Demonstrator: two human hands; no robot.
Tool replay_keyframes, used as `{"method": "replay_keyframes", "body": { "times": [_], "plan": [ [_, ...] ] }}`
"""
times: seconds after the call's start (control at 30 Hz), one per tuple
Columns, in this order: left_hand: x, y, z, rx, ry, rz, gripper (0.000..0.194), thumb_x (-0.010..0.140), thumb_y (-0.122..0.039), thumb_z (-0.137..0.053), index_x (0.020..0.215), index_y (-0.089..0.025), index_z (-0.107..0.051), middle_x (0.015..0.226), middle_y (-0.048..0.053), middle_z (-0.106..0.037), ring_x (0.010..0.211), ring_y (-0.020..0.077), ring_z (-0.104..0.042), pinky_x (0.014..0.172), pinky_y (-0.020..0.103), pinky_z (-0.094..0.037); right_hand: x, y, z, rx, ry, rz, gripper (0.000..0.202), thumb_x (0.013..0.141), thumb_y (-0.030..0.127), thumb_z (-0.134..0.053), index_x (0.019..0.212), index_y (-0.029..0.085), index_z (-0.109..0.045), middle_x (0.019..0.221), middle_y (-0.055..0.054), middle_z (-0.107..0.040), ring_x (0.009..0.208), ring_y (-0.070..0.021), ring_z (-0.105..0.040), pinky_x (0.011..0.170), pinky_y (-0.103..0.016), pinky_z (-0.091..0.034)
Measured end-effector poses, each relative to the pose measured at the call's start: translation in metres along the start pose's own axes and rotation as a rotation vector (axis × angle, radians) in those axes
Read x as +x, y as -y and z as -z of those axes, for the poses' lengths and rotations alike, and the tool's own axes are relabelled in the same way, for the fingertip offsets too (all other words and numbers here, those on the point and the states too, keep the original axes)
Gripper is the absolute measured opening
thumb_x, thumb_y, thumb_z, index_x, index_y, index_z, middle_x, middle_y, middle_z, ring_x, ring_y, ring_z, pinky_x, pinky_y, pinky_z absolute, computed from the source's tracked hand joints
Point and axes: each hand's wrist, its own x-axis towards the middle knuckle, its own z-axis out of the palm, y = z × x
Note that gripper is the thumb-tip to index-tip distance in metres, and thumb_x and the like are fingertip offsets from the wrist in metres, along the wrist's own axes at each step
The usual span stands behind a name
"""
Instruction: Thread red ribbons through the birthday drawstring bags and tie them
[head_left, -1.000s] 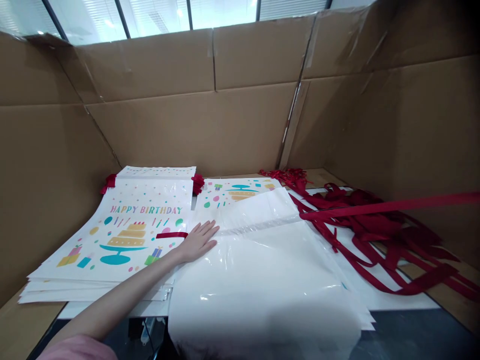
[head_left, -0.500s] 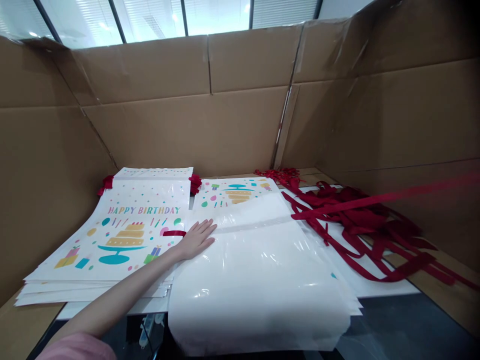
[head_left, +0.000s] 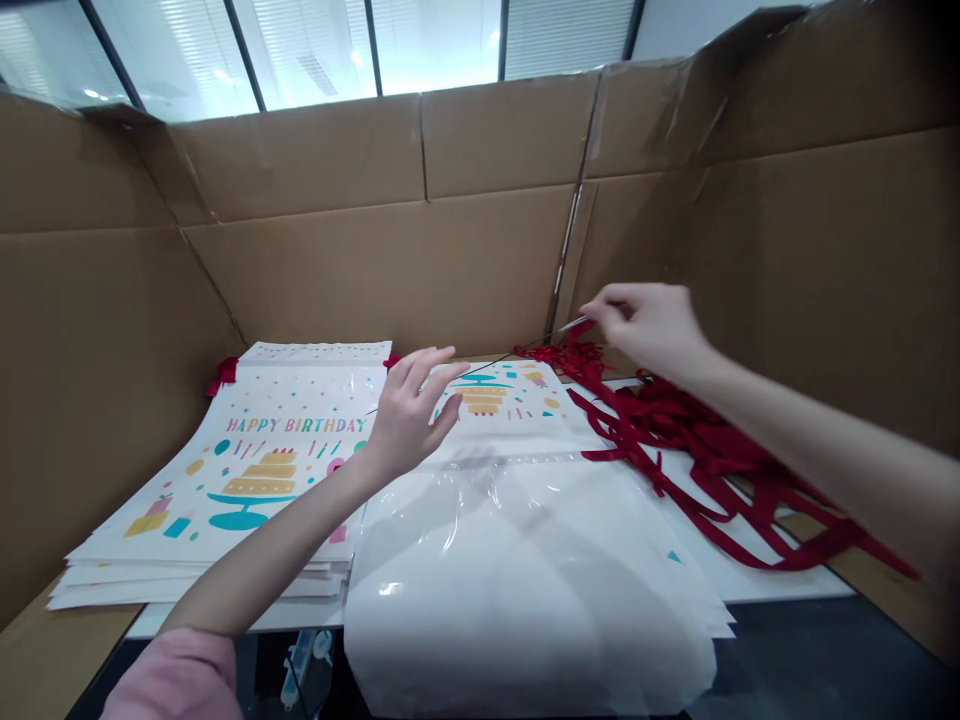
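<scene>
In the head view, the glossy white plastic bag (head_left: 517,570) lies ungathered, likely unfinished, beside the red-ribboned printed white stack (head_left: 202,520), seemingly done, with the left hand (head_left: 409,415) loosely open, empty, and the blurred right hand (head_left: 649,325) apparently pinching a thin dark wire (head_left: 553,333).

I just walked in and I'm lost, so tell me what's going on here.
A person is working over stacked printed sheets within cardboard walls. The right hand pinches a thin item, too blurred to name, near the red ribbons. The left hand is raised, fingers spread, near the glossy white sheet. A thin dark line runs between the hands; whether the left one grips it is unclear.
</scene>
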Motion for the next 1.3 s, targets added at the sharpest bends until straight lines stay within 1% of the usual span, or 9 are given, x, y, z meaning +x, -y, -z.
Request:
{"method": "replay_keyframes", "body": {
  "times": [0.1, 0.17, 0.23, 0.3, 0.47, 0.73, 0.87, 1.03, 1.3],
  "plan": [
    [0.014, 0.0, 0.005, -0.022, 0.092, 0.058, 0.032, 0.092, -0.026, -0.046, 0.122, -0.021, -0.051, 0.122, 0.007, -0.057, 0.115, 0.0226, -0.049, 0.098, 0.039, -0.037, -0.012, 0.035, -0.047, 0.238, 0.077, 0.002, 0.029, 0.08, 0.037, -0.056, 0.062, 0.015, -0.063, 0.05, 0.0, -0.051, 0.048, -0.0095, -0.042, 0.049, -0.024, -0.03],
    [0.014, 0.004, 0.007, -0.102, 0.229, 0.154, 0.029, 0.093, -0.027, -0.044, 0.12, -0.021, -0.052, 0.099, 0.003, -0.065, 0.092, 0.0169, -0.059, 0.084, 0.031, -0.044, -0.02, 0.048, -0.068, 0.351, 0.132, -0.007, 0.027, 0.08, 0.034, -0.054, 0.061, 0.016, -0.06, 0.049, 0.001, -0.05, 0.047, -0.0099, -0.041, 0.049, -0.024, -0.03],
    [0.009, 0.011, 0.008, -0.201, 0.35, 0.268, 0.024, 0.094, -0.028, -0.042, 0.114, -0.022, -0.055, 0.076, -0.003, -0.063, 0.064, 0.011, -0.056, 0.065, 0.023, -0.043, -0.025, 0.052, -0.081, 0.425, 0.184, -0.026, 0.028, 0.081, 0.035, -0.053, 0.061, 0.016, -0.059, 0.048, 0.001, -0.049, 0.046, -0.0098, -0.04, 0.047, -0.024, -0.029],
    [0.004, 0.02, 0.008, -0.278, 0.415, 0.35, 0.022, 0.094, -0.03, -0.042, 0.107, -0.022, -0.058, 0.065, -0.005, -0.057, 0.051, 0.0083, -0.047, 0.055, 0.02, -0.038, -0.028, 0.05, -0.09, 0.485, 0.25, -0.039, 0.029, 0.082, 0.038, -0.052, 0.063, 0.016, -0.058, 0.048, 0.001, -0.048, 0.045, -0.0098, -0.04, 0.046, -0.024, -0.029],
    [-0.003, 0.047, 0.005, -0.367, 0.423, 0.447, 0.023, 0.092, -0.034, -0.046, 0.101, -0.021, -0.062, 0.059, -0.005, -0.053, 0.048, 0.0076, -0.04, 0.052, 0.019, -0.034, -0.025, 0.039, -0.117, 0.698, 0.427, -0.045, 0.032, 0.082, 0.047, -0.054, 0.071, 0.017, -0.059, 0.065, -0.003, -0.06, 0.055, -0.0118, -0.052, 0.05, -0.023, -0.04],
    [-0.006, 0.095, -0.005, -0.408, 0.473, 0.531, 0.029, 0.091, -0.039, -0.046, 0.101, -0.02, -0.064, 0.06, -0.003, -0.056, 0.045, 0.0068, -0.037, 0.047, 0.018, -0.03, -0.008, 0.034, -0.166, 0.91, 0.484, -0.132, 0.032, 0.071, 0.048, -0.068, 0.08, 0.018, -0.061, 0.079, -0.005, -0.064, 0.073, -0.0178, -0.061, 0.067, -0.031, -0.051],
    [-0.007, 0.108, -0.003, -0.404, 0.485, 0.555, 0.028, 0.09, -0.039, -0.047, 0.1, -0.019, -0.065, 0.061, -0.003, -0.058, 0.048, 0.0075, -0.04, 0.048, 0.018, -0.032, -0.002, 0.033, -0.178, 0.92, 0.509, -0.148, 0.031, 0.071, 0.045, -0.068, 0.085, 0.019, -0.061, 0.08, -0.005, -0.063, 0.072, -0.0168, -0.06, 0.067, -0.031, -0.051],
    [-0.012, 0.107, 0.003, -0.371, 0.469, 0.553, 0.029, 0.09, -0.04, -0.047, 0.097, -0.019, -0.066, 0.061, -0.003, -0.059, 0.047, 0.0071, -0.038, 0.048, 0.019, -0.033, -0.004, 0.034, -0.182, 0.848, 0.489, -0.094, 0.028, 0.072, 0.046, -0.067, 0.076, 0.018, -0.062, 0.079, -0.005, -0.061, 0.072, -0.0168, -0.058, 0.064, -0.029, -0.048],
    [-0.017, 0.084, 0.019, -0.366, 0.465, 0.521, 0.028, 0.09, -0.039, -0.047, 0.1, -0.019, -0.064, 0.062, -0.003, -0.059, 0.047, 0.0076, -0.039, 0.049, 0.019, -0.032, -0.022, 0.053, -0.158, 0.887, 0.539, -0.2, 0.034, 0.065, 0.048, -0.071, 0.07, 0.016, -0.059, 0.065, -0.002, -0.059, 0.058, -0.0128, -0.052, 0.052, -0.026, -0.04]
  ]
}}
